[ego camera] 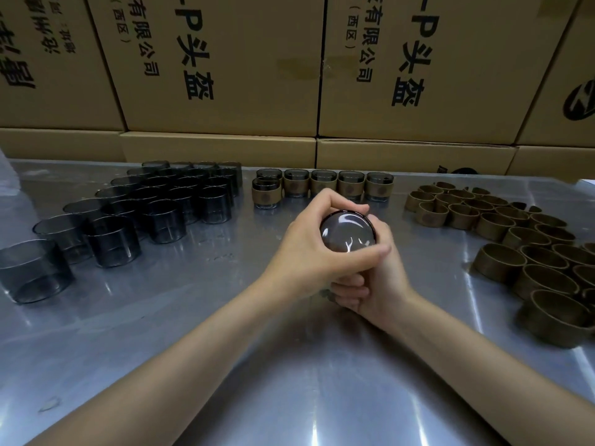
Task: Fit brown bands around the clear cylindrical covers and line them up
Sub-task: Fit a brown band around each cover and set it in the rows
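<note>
a wall of cardboard boxes (225, 66) printed with black characters fills the upper half of the frame, stacked right behind the desk (289, 381), whose shiny metal top takes up the lower half. on the left of the desk, running from the lower left edge up toward the upper middle, stand the bare clear covers (167, 201), smoky cylinders set close together in rows. on the right side lies a loose cluster of brown bands (502, 230), empty rings standing on edge, many touching each other, spreading down to the right edge of the frame. along the back of the desk at the upper middle, just in front of the boxes, stands a row of banded covers (322, 185), each with a brown band around its middle; one more sits just in front of the leftmost one.

in the centre of the frame both hands meet around one clear cover (347, 231), raised off the desk with its round end facing the camera. the left hand (309, 249) wraps it from the left, fingers curled over the top edge and thumb across the lower edge. the right hand (376, 278) clasps it from below and the right, fingers curled under the left hand. whether a band is on this cover cannot be told, as the hands hide its sides.
</note>
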Available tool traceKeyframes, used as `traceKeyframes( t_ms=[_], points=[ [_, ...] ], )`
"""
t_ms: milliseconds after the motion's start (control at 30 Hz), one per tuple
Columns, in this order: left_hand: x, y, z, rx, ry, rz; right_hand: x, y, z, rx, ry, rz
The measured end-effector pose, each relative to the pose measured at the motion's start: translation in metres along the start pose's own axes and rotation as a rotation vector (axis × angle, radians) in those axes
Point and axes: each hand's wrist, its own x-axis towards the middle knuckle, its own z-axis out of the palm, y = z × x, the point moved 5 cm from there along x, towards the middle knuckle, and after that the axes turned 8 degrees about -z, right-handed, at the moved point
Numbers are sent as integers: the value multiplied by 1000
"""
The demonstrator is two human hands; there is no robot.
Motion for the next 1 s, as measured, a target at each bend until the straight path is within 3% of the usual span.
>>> traceKeyframes(
  t_ms=[167, 367, 567, 733, 1000],
  points=[
    [0, 1, 2, -116, 91, -100, -2, 1, 5, -82, 8, -116],
    [7, -11, -1, -195, 60, -173, 0, 0, -1, -108, 98, -199],
    [9, -55, -11, -300, 90, -403, 6, -12, -21, -371, 215, -327],
    [12, -64, -19, -256, -44, -463, 7, -17, -22, -503, 164, -427],
    [12, -67, -25, -342, -47, -443, 8, -15, -22, -489, -55, -386]
  ],
)
